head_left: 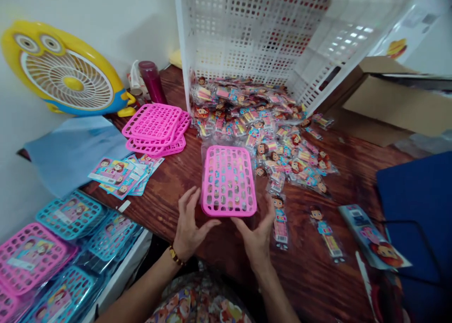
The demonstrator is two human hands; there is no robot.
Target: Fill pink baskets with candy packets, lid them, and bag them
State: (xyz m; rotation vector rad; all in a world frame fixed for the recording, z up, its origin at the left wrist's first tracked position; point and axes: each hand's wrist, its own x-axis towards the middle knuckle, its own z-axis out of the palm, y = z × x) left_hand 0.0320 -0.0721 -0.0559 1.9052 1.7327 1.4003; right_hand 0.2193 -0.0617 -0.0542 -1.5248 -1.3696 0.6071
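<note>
A pink perforated plastic tray point(229, 181) lies on the brown wooden table point(318, 266), inside a clear plastic bag. My left hand point(189, 226) touches its near left corner, fingers spread apart. My right hand point(258, 232) rests at its near right corner, fingers stretched out along the bag's edge. Just right of my right hand lie single wrapped doll-figure packets point(280, 219). A large heap of the same packets point(254, 120) spills behind the tray.
A white lattice crate point(282, 36) is tipped over the heap. Pink trays point(157, 127) are stacked at the left, printed cards point(122, 172) beside them. Bagged blue and pink trays point(52, 257) lie lower left. A yellow fan point(63, 71), a cardboard box point(395, 101) and a blue bag point(416, 205) surround.
</note>
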